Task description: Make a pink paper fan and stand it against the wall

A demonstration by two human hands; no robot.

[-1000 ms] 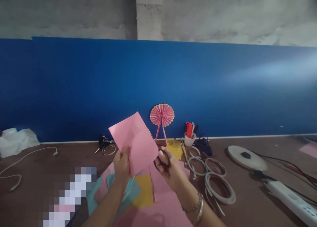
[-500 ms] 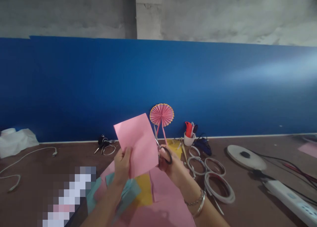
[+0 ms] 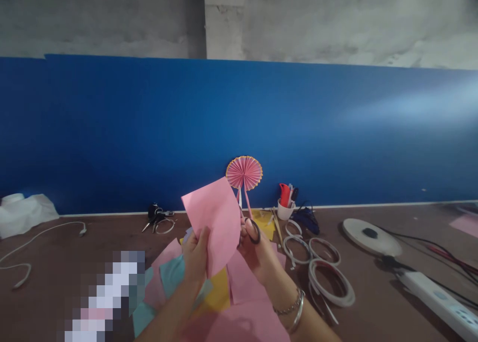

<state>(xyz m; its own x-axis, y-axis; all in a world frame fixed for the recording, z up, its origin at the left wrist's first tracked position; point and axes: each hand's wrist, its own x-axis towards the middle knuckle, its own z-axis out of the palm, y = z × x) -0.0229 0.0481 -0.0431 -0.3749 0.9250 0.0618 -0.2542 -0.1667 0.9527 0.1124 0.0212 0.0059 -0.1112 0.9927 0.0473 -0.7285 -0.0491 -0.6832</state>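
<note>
A pink sheet of paper (image 3: 214, 212) is pinched near its lower left edge by my left hand (image 3: 196, 252), thumb on the near face. It is held raised and tilted above a pile of coloured paper (image 3: 246, 277). In my right hand (image 3: 252, 245) is a pair of scissors (image 3: 255, 231), with fingers through the dark handles. Pointing up and away, the blades lie along the sheet's right edge; I cannot tell whether they touch it. Behind them, a round pleated pink paper fan (image 3: 244, 173) with a yellow rim leans on the blue panel.
Rolls of tape (image 3: 332, 282) lie right of the paper pile, by a white cup (image 3: 286, 210) of pens. Farther right are a round white device (image 3: 371, 236) and a power strip (image 3: 436, 294). Keys (image 3: 159, 215) and a white cable (image 3: 48, 227) lie left.
The pink sheet and my left hand have moved right and slightly down. The sheet's right edge now looks curved, and the scissor blades stand closer together. My right hand has shifted slightly.
</note>
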